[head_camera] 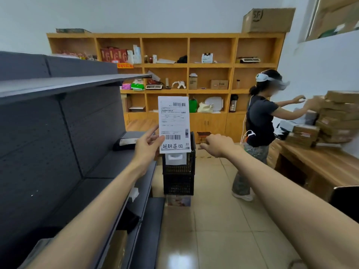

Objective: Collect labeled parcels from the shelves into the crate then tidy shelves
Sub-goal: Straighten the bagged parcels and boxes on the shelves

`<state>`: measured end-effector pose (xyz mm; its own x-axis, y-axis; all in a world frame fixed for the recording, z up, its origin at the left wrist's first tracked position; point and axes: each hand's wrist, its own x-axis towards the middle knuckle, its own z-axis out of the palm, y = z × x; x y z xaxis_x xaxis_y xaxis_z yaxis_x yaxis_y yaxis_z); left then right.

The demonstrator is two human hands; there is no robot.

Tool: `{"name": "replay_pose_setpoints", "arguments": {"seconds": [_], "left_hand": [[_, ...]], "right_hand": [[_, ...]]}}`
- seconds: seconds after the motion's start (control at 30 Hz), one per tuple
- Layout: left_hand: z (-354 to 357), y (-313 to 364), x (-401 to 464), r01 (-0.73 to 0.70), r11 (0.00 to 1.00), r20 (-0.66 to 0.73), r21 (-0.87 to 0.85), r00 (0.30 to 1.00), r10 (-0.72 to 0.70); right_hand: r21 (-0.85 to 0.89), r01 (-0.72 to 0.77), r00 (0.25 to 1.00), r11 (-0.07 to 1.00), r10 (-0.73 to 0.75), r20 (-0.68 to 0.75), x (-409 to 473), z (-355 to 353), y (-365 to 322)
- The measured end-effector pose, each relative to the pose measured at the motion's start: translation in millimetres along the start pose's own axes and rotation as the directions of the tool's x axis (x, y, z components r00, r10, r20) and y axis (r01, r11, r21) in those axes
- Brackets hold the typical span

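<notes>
Left hand (148,141): raised in front of the dark metal shelving (58,133), its grip pinching the lower left edge of a white shipping label (173,123) between thumb and fingers. The label is held upright, barcodes at top and bottom, handwritten characters along its foot.

Right hand (218,145): extended beside the label, apart from it, grip loosely curled and holding nothing.

Black crate (178,177): on the floor just behind and below the label, stacked on a second crate over a small box; a white parcel (175,159) shows inside its top.

Dark flat parcel (127,140): lying on the middle shelf, near the left hand.

Wooden shelf unit (165,74): against the far wall, holding mixed goods.

Another person (260,121): standing at right, reaching toward stacked cardboard boxes (330,117) on a wooden surface (320,164).
</notes>
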<state>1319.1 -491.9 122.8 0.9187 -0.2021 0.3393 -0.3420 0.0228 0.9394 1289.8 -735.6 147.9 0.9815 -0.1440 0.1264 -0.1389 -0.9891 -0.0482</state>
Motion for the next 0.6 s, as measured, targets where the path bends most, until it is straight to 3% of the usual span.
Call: {"name": "replay_pose_setpoints", "arguments": {"seconds": [0.6], "left_hand": [[60, -122, 275, 0.05, 0.998, 0.027, -0.03, 0.998, -0.049]], "right_hand": [[0.076, 0.063, 0.998, 0.995, -0.063, -0.002, 288, 64, 66]]}}
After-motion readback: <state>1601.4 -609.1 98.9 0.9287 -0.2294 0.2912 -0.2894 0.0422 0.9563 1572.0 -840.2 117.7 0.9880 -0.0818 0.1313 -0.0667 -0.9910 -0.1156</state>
